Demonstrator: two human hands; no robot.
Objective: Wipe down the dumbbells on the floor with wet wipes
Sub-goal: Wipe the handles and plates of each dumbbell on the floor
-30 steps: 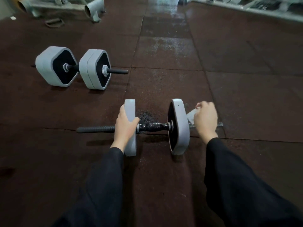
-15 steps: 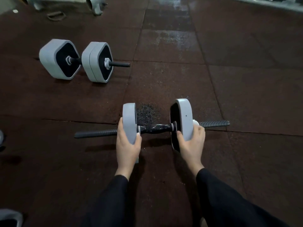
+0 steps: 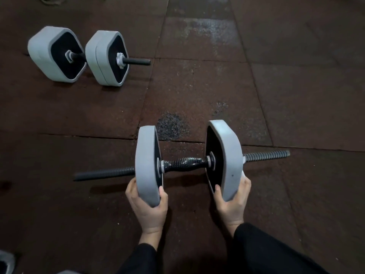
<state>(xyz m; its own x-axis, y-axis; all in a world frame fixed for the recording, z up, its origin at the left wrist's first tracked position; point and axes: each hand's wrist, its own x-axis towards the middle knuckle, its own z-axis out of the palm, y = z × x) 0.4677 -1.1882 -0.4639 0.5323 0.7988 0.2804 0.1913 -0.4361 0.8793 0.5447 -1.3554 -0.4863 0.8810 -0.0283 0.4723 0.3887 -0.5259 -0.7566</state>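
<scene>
A grey dumbbell (image 3: pixel 185 164) with a black knurled handle and a long threaded bar lies across the floor in front of me. My left hand (image 3: pixel 147 206) grips the near lower edge of its left plate (image 3: pixel 145 163). My right hand (image 3: pixel 231 202) grips the lower edge of the right plate (image 3: pixel 227 155). A sliver of white wet wipe (image 3: pixel 244 175) shows between my right hand and that plate. A second grey dumbbell (image 3: pixel 79 56) rests at the far left.
The floor (image 3: pixel 296 86) is dark reddish-brown rubber tiling with seams, with a wet shiny patch (image 3: pixel 171 125) just beyond the near dumbbell. A grey object (image 3: pixel 6 261) pokes in at the bottom left corner. My black sleeves (image 3: pixel 266 252) fill the bottom edge.
My right hand left the bar's right end and came down under the right plate. My left hand slid lower on the left plate. The view has shifted closer.
</scene>
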